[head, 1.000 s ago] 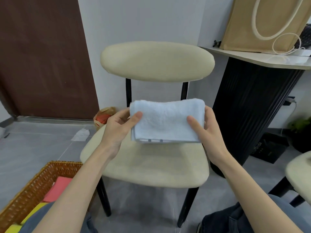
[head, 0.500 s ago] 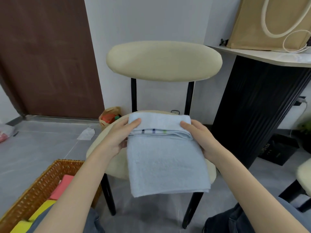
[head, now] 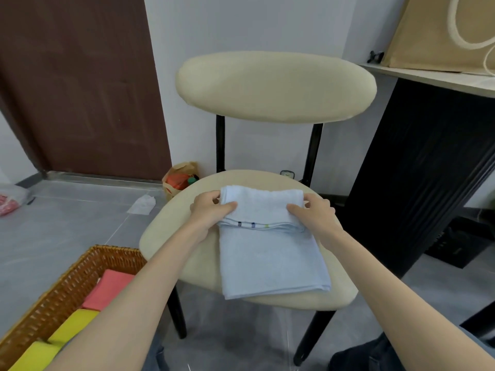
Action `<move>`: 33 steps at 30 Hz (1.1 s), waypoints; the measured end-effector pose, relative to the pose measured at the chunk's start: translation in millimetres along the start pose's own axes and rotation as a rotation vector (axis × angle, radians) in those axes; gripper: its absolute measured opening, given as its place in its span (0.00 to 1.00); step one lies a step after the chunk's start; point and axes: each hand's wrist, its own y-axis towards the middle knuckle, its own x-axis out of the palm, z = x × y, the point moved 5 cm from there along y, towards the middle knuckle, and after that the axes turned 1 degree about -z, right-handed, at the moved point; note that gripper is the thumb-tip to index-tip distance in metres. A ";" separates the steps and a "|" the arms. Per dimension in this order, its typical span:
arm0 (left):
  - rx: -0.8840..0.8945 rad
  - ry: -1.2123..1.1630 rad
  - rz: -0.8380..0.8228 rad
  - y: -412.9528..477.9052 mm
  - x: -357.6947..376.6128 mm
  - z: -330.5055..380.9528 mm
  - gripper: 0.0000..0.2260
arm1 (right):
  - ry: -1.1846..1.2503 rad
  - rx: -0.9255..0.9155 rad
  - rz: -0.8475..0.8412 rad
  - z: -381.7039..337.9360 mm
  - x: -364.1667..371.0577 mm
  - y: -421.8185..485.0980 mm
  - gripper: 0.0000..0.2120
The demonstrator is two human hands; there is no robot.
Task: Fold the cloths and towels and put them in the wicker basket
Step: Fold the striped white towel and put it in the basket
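Observation:
A light blue towel (head: 270,253) lies on the cream seat of a chair (head: 166,236), its far part folded back over itself, with a striped hem showing across the fold. My left hand (head: 209,210) pinches the folded flap at its left end. My right hand (head: 313,212) pinches the same flap at its right end. The wicker basket (head: 80,271) stands on the floor at the lower left and holds a folded pink cloth (head: 109,290) and yellow cloths (head: 72,328).
The chair's padded backrest (head: 276,87) rises behind the towel. A black cabinet (head: 423,170) with a beige tote bag (head: 439,33) on top stands at the right. A paper bag (head: 179,180) and a tissue (head: 142,204) lie on the grey floor by the brown door (head: 75,84).
The towel, held up off the seat a second ago, has been laid down flat on the seat. Both hands have lowered with it and still hold the folded far flap.

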 end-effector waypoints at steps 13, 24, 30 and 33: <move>-0.184 -0.223 -0.062 -1.6 9.7 -6.1 0.07 | 0.259 0.058 -0.090 7.4 1.9 5.3 0.18; -0.102 -0.140 -0.034 -1.6 11.2 -11.9 0.07 | -0.209 -0.244 0.007 5.1 2.9 -10.8 0.27; -0.045 -0.148 -0.003 -9.2 12.9 -8.6 0.07 | -0.183 -0.288 0.040 10.2 6.4 -5.2 0.20; 0.075 0.066 0.055 -11.3 9.7 -5.0 0.05 | -0.200 -0.274 0.062 12.5 5.8 -4.6 0.19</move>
